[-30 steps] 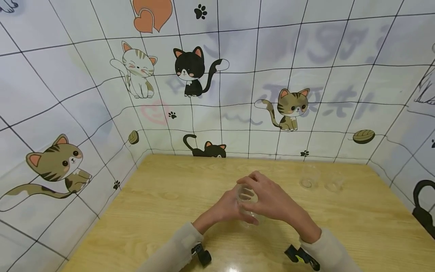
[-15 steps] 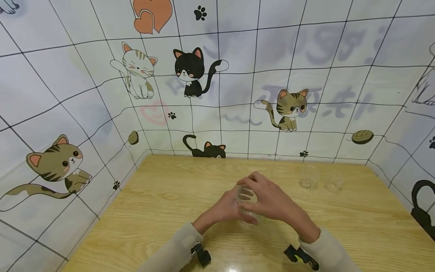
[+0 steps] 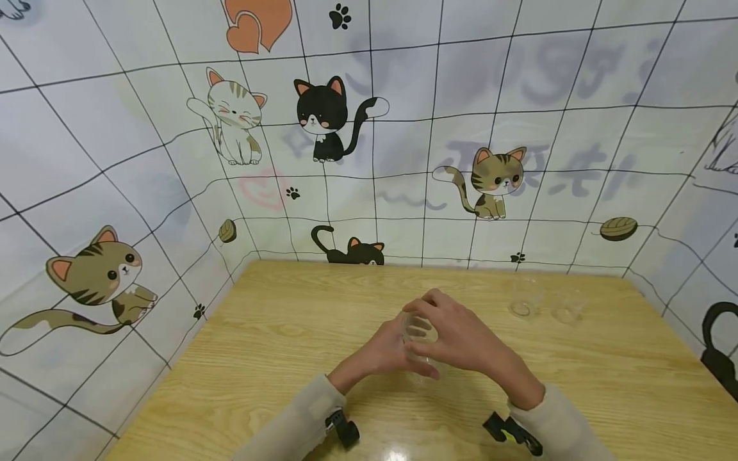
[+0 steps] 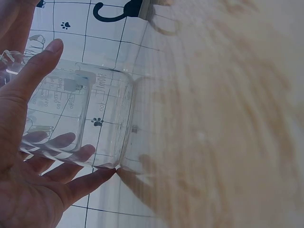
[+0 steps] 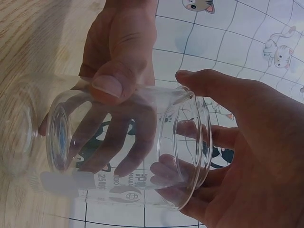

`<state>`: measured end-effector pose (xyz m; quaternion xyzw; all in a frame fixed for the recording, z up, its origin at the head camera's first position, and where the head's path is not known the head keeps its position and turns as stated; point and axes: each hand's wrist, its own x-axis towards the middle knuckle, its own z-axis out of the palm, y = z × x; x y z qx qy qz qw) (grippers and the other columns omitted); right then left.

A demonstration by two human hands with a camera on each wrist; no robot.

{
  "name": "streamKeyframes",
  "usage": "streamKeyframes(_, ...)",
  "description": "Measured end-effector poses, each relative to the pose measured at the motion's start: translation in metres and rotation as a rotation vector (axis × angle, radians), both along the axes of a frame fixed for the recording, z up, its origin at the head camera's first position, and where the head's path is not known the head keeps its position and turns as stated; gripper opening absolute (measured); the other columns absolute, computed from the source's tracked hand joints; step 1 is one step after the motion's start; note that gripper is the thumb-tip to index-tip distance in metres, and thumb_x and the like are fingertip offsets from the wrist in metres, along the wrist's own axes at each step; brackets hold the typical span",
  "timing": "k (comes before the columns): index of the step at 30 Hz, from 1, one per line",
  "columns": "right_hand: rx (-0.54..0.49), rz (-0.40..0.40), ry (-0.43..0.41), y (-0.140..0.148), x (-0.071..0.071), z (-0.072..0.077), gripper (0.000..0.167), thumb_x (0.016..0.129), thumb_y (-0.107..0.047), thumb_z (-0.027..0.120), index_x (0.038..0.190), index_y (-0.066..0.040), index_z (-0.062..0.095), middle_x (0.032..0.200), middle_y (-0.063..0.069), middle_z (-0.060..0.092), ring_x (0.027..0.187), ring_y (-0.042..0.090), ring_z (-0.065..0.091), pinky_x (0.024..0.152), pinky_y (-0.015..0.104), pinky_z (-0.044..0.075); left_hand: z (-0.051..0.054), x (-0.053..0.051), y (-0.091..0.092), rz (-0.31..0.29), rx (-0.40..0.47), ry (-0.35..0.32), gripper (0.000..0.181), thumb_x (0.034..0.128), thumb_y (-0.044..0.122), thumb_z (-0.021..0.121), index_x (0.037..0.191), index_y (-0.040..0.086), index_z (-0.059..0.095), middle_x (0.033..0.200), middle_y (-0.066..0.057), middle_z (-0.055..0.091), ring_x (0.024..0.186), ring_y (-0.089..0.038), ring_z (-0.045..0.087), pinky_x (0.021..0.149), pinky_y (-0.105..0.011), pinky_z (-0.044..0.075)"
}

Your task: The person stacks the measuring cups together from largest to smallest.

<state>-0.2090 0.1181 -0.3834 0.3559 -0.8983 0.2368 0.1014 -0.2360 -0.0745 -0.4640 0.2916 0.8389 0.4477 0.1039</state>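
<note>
So the glassware's right between the two hands, out in front of the person: a larger beaker (image 4: 111, 116) with a smaller beaker (image 4: 59, 111) nested inside it, both pretty much upright, mouths up, down at the tabletop (image 3: 288, 358). Long axis runs vertical, and the hands split it. The left hand (image 3: 386, 349) is wrapped round the side of the larger one, thumb on the near side, fingers behind. The right hand (image 3: 461, 336) comes over from the other side and is the nearer to the mouth, curled at the rim. Looks like it's got the smaller one's rim, but it's clear glass on clear glass, so don't quote me. Both are see-through with pale printed markings, and the inner base sits well above the outer one.
</note>
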Motion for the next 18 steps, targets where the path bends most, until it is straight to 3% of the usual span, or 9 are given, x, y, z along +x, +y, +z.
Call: streamKeyframes(18, 0.007, -0.016, -0.012, -0.0016, 0.0010, 0.0001, 0.048, 0.088, -0.039, 0.082, 0.129, -0.017, 0.070, 0.114, 0.005, 0.063, 0.099, 0.020, 0.064, 0.081, 0.040, 0.056, -0.0007, -0.0002, -0.0002, 0.001, 0.023, -0.016, 0.099, 0.0759, 0.042, 0.093, 0.154, 0.037, 0.033, 0.146, 0.001, 0.056, 0.130, -0.014, 0.060, 0.099, -0.028, 0.053)
